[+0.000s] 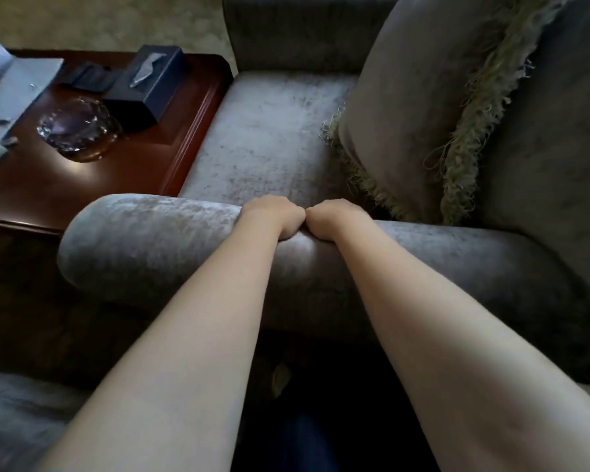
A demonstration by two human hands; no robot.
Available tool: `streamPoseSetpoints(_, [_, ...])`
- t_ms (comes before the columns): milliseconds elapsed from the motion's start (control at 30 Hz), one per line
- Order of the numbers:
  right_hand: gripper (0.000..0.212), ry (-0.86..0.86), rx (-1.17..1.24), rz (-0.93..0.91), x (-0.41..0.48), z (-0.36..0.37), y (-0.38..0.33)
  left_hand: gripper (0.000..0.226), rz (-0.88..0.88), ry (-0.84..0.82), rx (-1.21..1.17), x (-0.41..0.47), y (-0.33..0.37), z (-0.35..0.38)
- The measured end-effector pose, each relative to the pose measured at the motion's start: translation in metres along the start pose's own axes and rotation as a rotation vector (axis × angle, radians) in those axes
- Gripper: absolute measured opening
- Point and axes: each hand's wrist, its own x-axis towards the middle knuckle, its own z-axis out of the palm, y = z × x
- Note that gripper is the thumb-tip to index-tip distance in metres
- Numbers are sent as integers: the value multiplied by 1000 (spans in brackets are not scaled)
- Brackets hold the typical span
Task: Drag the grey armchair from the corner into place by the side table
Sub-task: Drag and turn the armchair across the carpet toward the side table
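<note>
Head camera looks down on the grey armchair (269,131), which fills the middle and right of the view, its velvet seat facing left toward the side table (82,185). The near armrest (143,243) runs across the centre as a rounded padded roll. Both of the person's bare arms reach forward to it. The left hand (275,216) and the right hand (334,218) sit side by side on top of the roll, touching each other, with the fingers of each curled over the far side and clamped on the upholstery. A fringed cushion (416,107) leans against the chair's back at the right. The front edge of the seat lies just beside the side table's dark red wooden top, apparently touching it. On that table stand a dark blue tissue box (150,83) near the chair-side edge, a faceted glass bowl (77,129) in front of it, a dark folded item (89,78) behind, and pale papers (17,86) at the far left. Pale patterned carpet (99,18) shows beyond the table.
</note>
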Motion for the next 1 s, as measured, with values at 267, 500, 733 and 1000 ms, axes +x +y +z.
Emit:
streamPoseSetpoints(267, [36, 148, 90, 62, -4, 8, 4, 50, -14, 116, 7, -5, 4, 13])
streamPoseSetpoints(500, [41, 229, 7, 120, -15, 8, 2, 51, -28, 134, -3, -11, 2, 13])
streamPoseSetpoints(733, [52, 141, -51, 42, -39, 10, 16, 57, 9, 94, 43, -30, 4, 16])
streamPoseSetpoints(1000, [41, 267, -22, 73, -21, 16, 22, 50, 11, 185, -35, -23, 4, 18])
